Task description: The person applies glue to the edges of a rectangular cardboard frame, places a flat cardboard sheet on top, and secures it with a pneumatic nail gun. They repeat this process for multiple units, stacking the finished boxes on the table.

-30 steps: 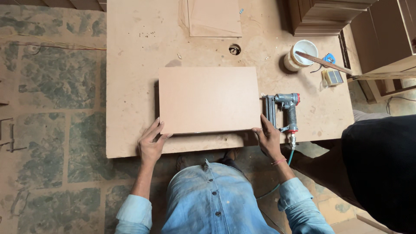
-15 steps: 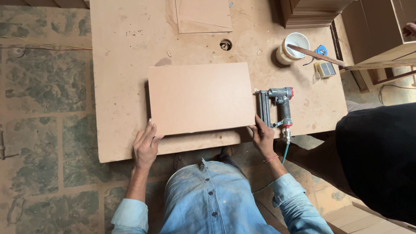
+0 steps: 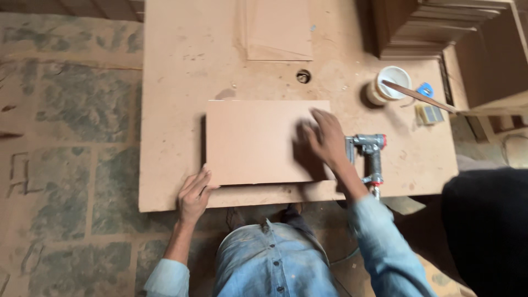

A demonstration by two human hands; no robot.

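Observation:
A flat rectangular brown fibreboard panel lies on a large board worktop. My left hand rests at the panel's near left corner, fingers touching its edge. My right hand lies palm down on the panel's right part, fingers spread, blurred by motion. Just right of that hand a grey pneumatic nail gun lies on the worktop.
A white tub with a stick across it, a blue object and a small block sit at the right. Thin panels lie at the back, stacked boards at back right. A dark-clothed person stands at right.
My right hand left the panel's near right corner and moved up onto its top surface. The left hand stays at the near left corner. The view shifted slightly.

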